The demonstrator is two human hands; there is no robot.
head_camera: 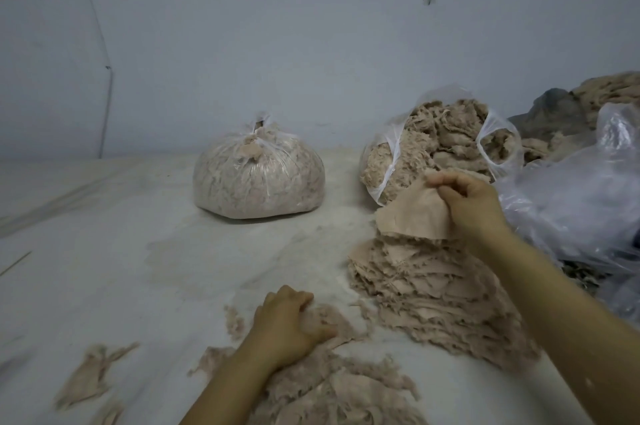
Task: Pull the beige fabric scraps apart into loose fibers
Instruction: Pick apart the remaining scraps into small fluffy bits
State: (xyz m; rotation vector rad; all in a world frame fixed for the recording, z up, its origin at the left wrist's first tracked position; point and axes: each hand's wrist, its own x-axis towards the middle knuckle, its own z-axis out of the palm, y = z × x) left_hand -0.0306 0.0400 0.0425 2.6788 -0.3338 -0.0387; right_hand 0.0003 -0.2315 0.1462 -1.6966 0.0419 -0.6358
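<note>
A: Where are the beige scraps?

B: Most sit in a tall stack of beige fabric scraps [429,293] on the pale floor [138,251], right of centre. The right hand [471,203] has its fingers curled round the top scrap [415,217], pinching its upper corner and lifting it clear of the stack, so the piece hangs off the fingers.

A: And the other hand?

B: The left hand [287,324] is low in the foreground, palm down, fingers bent over a heap of loose fibers [332,386] that spreads toward the bottom edge. It rests on the heap's far end; the frame is a little blurred there, so I cannot tell whether the fingers actually grip any of it.

A: Anything lying apart from that heap?

B: A few torn shreds [93,376] lie on the floor to the left, well apart from the stack.

A: What is behind?

B: Just behind the stack stands an open plastic bag [388,154] stuffed with shredded beige fiber, its handles loose. To its left, apart from it, is a tied plastic bag [259,172], knotted at the top and full of the same stuff. At the right edge crumpled clear plastic sheeting [575,203] lies beside the right forearm, with more beige material piled beyond it. A bluish wall [277,44] closes the back.
</note>
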